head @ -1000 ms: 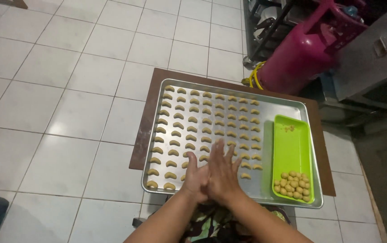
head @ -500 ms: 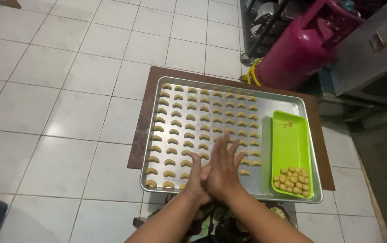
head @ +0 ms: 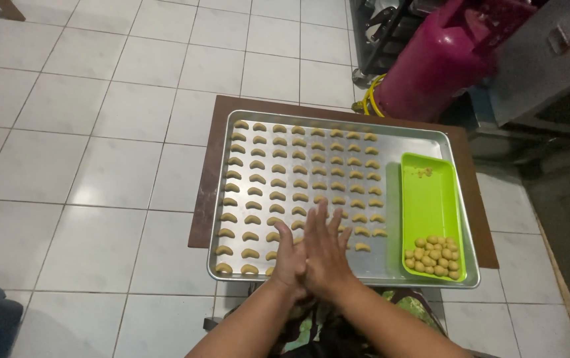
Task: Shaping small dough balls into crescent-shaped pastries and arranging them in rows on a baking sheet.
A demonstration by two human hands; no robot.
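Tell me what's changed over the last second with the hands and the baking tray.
Almost nothing. Left hand and right hand stay pressed palm to palm over the near edge of the baking tray, fingers shifting only slightly. Crescent dough pieces, green tray and dough balls are unmoved.

Your matt metal baking tray (head: 391, 262) carries a glossy green plastic dish (head: 429, 199), resting on brown wood board (head: 200, 222) over glazed tiles (head: 93, 166).

You had even, moderate overhead light: the white floor tiles (head: 99, 166) read bright, the metal baking tray (head: 391, 262) gave soft sheen, the right background fell dim, and your hands (head: 315, 255) showed slight motion blur.
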